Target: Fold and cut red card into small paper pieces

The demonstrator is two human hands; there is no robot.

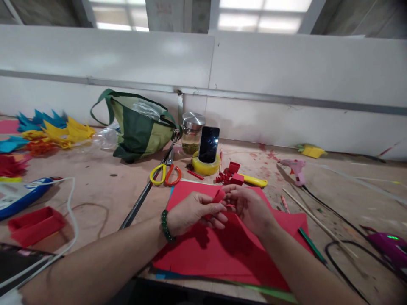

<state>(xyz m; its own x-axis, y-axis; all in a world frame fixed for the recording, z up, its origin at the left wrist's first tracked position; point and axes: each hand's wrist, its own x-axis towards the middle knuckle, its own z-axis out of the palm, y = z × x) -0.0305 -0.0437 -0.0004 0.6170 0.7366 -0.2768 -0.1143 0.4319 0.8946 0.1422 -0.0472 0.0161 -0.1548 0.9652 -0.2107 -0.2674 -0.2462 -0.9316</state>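
Between my two hands is a small folded piece of red paper (pixel 218 196). My left hand (pixel 195 212), with a green bead bracelet (pixel 165 226) at the wrist, pinches it between thumb and fingers. The fingertips of my right hand (pixel 249 207) close on its other end. Both hands hover over large red sheets (pixel 206 258) stacked on the table. Just beyond them lie small folded red paper pieces (pixel 233 173) and a yellow utility knife (pixel 253 180). Part of the held piece is hidden by my fingers.
Scissors (pixel 165 173) with yellow and orange handles lie behind the sheets. A phone (pixel 209 144) leans on a tape roll (pixel 206 164) by a glass jar (pixel 191 135). A green bag (pixel 140 127) stands left. At right are a pink glue gun (pixel 295 169), a stick (pixel 318 220) and a pencil (pixel 312 245).
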